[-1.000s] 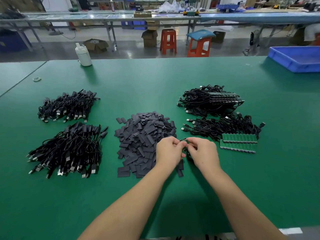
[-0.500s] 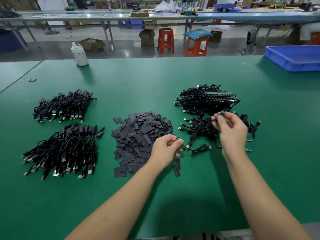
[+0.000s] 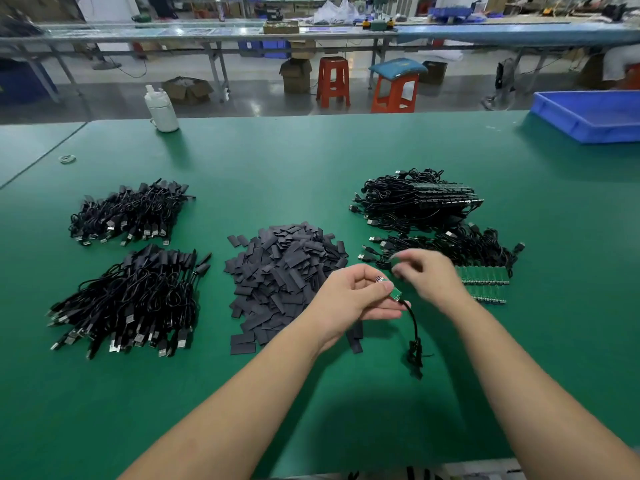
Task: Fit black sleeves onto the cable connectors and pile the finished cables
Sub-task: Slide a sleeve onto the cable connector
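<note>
My left hand [image 3: 353, 299] pinches the green connector board [image 3: 394, 292] of one black cable [image 3: 414, 337], whose bundled tail hangs down onto the green table [image 3: 311, 161]. My right hand [image 3: 427, 277] hovers just right of it, blurred, fingers loosely curled, holding nothing that I can see. A heap of flat black sleeves [image 3: 287, 271] lies left of my hands. Unsleeved cables with green boards [image 3: 450, 251] lie behind my right hand, with another bundle [image 3: 415, 199] farther back. Two piles of sleeved cables [image 3: 131, 299] [image 3: 128, 213] sit at the left.
A blue plastic bin [image 3: 588, 116] stands at the far right of the table. A white bottle [image 3: 161, 110] stands at the back left edge, and a small ring [image 3: 67, 159] lies left of it. Orange stools and long workbenches are beyond the table.
My right hand drew a cable from the right pile and came back toward my left hand. My left hand now holds the cable's green board, and the cable tail hangs below.
</note>
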### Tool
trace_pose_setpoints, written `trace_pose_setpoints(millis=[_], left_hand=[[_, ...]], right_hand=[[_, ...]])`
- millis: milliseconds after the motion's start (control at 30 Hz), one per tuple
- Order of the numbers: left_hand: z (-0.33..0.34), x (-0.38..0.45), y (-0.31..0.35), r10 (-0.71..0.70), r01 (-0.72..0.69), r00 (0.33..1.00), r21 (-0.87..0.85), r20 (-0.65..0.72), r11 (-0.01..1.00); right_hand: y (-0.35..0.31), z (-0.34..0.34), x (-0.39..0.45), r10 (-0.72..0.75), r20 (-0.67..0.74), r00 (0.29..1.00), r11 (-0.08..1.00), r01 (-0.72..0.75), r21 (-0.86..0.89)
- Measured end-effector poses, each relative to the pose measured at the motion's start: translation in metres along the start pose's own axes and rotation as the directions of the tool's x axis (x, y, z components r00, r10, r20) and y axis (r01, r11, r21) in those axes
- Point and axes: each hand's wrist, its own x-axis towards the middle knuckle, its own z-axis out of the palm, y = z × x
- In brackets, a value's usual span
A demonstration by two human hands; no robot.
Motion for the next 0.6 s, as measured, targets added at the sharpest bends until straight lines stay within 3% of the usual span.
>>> trace_pose_setpoints(millis=[100,167,200,267,333,400,500,533,600], left_hand=[[-0.008,0.0,0.001,0.006,-0.006,1.0,0.026,-0.03,1.0],[-0.016,-0.001,0.0,0.022,-0.017,0.996,0.058,-0.083,0.998],[-0.02,-0.001,-0.002,0.034,-0.024,0.993,0.088,-0.117,0.996],[-0.027,-0.002,-0.005,0.049,-0.019,0.979,0.15,-0.199,0.988],[-0.034,-0.002,-0.008,0.057,0.0,0.955,0.192,-0.293,0.981],[-0.042,-0.002,-0.01,0.054,0.037,0.932,0.243,-0.358,0.969],[-0.055,-0.006,-0.014,0.025,0.106,0.936,0.348,-0.351,0.932],[-0.061,-0.008,-0.015,0.038,0.13,0.938,0.449,-0.345,0.884],[-0.077,-0.014,-0.016,0.116,0.175,0.936,0.724,-0.334,0.668]], right_hand=[[0.003,0.02,-0.006,0.005,0.188,0.982,0.999,-0.012,0.038],[0.001,0.028,-0.01,0.014,0.132,0.991,0.999,-0.021,0.051],[-0.003,0.03,-0.012,0.052,0.128,0.99,0.987,-0.07,0.143],[-0.014,0.031,-0.018,0.138,0.309,0.941,0.845,-0.275,0.459],[-0.02,0.029,-0.025,0.105,0.481,0.87,0.714,-0.403,0.573],[-0.021,0.029,-0.029,0.012,0.513,0.858,0.77,-0.335,0.543],[-0.022,0.036,-0.033,-0.072,0.461,0.885,0.933,-0.104,0.345],[-0.021,0.04,-0.035,-0.072,0.45,0.89,0.958,-0.064,0.28],[-0.02,0.048,-0.039,-0.053,0.45,0.891,0.97,-0.061,0.234]])
